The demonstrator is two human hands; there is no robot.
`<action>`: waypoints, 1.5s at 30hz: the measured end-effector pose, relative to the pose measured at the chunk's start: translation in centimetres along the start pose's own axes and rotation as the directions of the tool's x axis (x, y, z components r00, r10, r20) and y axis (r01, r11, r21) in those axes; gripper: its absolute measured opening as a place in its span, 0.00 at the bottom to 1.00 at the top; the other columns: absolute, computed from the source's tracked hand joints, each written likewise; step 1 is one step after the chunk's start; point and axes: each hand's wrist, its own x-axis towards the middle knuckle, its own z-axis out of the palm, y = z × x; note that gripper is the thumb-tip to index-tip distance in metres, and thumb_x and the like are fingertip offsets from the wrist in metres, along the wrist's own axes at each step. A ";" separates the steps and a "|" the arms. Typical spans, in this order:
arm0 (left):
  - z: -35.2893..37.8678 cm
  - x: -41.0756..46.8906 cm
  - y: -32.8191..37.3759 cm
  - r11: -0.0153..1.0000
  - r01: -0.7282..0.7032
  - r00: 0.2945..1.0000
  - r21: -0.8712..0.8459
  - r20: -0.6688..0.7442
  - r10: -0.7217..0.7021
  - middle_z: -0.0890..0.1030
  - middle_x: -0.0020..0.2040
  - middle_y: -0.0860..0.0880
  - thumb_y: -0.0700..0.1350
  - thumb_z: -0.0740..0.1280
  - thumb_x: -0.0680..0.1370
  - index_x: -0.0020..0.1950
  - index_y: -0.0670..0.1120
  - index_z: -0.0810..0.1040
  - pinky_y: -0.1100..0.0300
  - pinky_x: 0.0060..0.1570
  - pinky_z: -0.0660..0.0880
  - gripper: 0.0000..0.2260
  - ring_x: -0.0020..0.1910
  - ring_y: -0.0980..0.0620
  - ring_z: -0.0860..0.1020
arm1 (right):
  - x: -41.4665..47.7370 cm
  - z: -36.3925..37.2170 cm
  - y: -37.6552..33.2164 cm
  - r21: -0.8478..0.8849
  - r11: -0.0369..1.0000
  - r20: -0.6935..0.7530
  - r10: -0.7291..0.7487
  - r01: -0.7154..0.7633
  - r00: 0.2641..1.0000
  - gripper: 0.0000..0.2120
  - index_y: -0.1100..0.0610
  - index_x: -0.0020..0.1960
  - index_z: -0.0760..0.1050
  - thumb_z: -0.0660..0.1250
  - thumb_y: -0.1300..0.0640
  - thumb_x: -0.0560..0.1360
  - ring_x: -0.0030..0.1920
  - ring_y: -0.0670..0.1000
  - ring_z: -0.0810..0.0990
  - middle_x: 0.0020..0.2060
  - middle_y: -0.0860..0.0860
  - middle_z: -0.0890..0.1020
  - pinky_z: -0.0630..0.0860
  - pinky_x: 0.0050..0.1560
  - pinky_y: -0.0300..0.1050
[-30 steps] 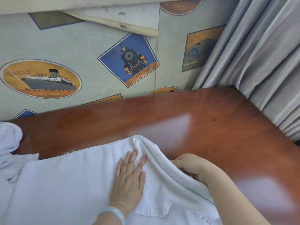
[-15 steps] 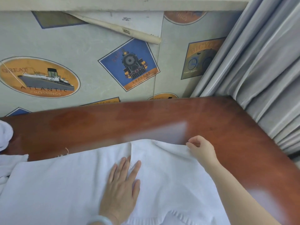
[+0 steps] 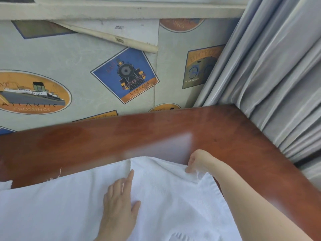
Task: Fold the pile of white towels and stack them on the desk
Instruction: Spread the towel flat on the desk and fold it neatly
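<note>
Towel point(image 3: 173, 197) raised, right fingers point(image 3: 189, 169) pinching, left hand point(image 3: 119, 207) flat

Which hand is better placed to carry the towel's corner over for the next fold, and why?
The right hand: it pinches the towel at its right corner. The left hand lies flat on the towel's middle, better suited to anchoring it.

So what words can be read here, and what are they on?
"ATLANTIC CROSSINGS": orange oval ship emblem.
"EXPRESS", "IT'S QUICKER BY TRAIN": blue diamond locomotive emblem.
"BICYC" (rest behind grey curtain), "Finest Quality": orange rectangular bicycle emblem.
"SSINGS", partial: orange oval emblem at top.
Red lettering above the locomotive: too blurred.
White towel: none.
</note>
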 end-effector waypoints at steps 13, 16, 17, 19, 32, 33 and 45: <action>-3.5 2.7 1.0 0.895 0.445 0.814 -0.021 0.425 -0.395 0.77 0.43 0.53 0.52 0.77 0.70 0.46 0.47 0.69 0.63 0.37 0.68 0.19 0.41 0.54 0.76 | 1.8 -2.0 0.9 0.022 0.997 0.040 -0.072 0.071 0.997 0.09 0.59 0.44 0.77 0.75 0.57 0.71 0.31 0.51 0.78 0.33 0.53 0.80 0.80 0.40 0.43; -3.8 2.5 0.8 0.879 0.457 0.834 -0.136 0.409 -0.371 0.77 0.33 0.55 0.47 0.78 0.70 0.34 0.48 0.72 0.68 0.30 0.65 0.14 0.32 0.59 0.74 | 1.9 -1.2 1.3 0.032 0.991 -0.023 -0.127 0.127 0.992 0.08 0.59 0.42 0.76 0.74 0.60 0.71 0.31 0.51 0.74 0.29 0.50 0.75 0.77 0.37 0.42; -4.0 2.2 0.8 0.867 0.469 0.832 -0.168 0.414 -0.370 0.76 0.30 0.55 0.46 0.77 0.70 0.33 0.48 0.73 0.69 0.29 0.65 0.14 0.30 0.60 0.72 | 1.7 -1.3 1.5 0.086 0.988 -0.043 -0.128 0.131 0.991 0.09 0.59 0.41 0.76 0.75 0.58 0.71 0.30 0.50 0.74 0.29 0.51 0.76 0.76 0.32 0.40; -4.2 1.7 0.7 0.857 0.474 0.828 -0.202 0.435 -0.355 0.73 0.25 0.56 0.46 0.77 0.71 0.31 0.48 0.73 0.69 0.28 0.64 0.15 0.26 0.62 0.70 | 0.9 -1.7 1.8 0.123 0.983 -0.022 -0.131 0.132 0.991 0.13 0.58 0.41 0.76 0.77 0.51 0.70 0.29 0.49 0.74 0.33 0.52 0.78 0.71 0.27 0.37; -6.8 5.8 6.0 0.720 0.489 0.864 -0.493 0.389 -0.320 0.78 0.49 0.47 0.46 0.70 0.78 0.54 0.54 0.73 0.60 0.38 0.69 0.08 0.43 0.50 0.76 | 1.2 -3.2 1.6 0.187 0.956 -0.223 -0.181 0.224 0.958 0.06 0.61 0.39 0.75 0.69 0.63 0.75 0.24 0.48 0.79 0.29 0.54 0.82 0.76 0.26 0.41; -7.0 6.8 7.1 0.715 0.467 0.875 -0.521 0.387 -0.290 0.76 0.50 0.47 0.44 0.69 0.78 0.57 0.57 0.72 0.62 0.37 0.69 0.12 0.44 0.51 0.76 | 1.0 -3.7 1.6 0.184 0.963 -0.118 -0.179 0.199 0.977 0.07 0.62 0.40 0.77 0.69 0.60 0.75 0.25 0.48 0.80 0.30 0.54 0.82 0.77 0.27 0.41; -5.4 14.7 12.2 0.734 0.324 0.794 -0.597 0.593 0.132 0.85 0.47 0.44 0.23 0.60 0.73 0.53 0.45 0.81 0.66 0.41 0.77 0.21 0.45 0.47 0.81 | 2.4 -5.1 3.4 0.201 0.962 -0.050 -0.177 0.183 0.983 0.10 0.59 0.44 0.78 0.69 0.52 0.76 0.30 0.49 0.77 0.37 0.52 0.83 0.74 0.28 0.39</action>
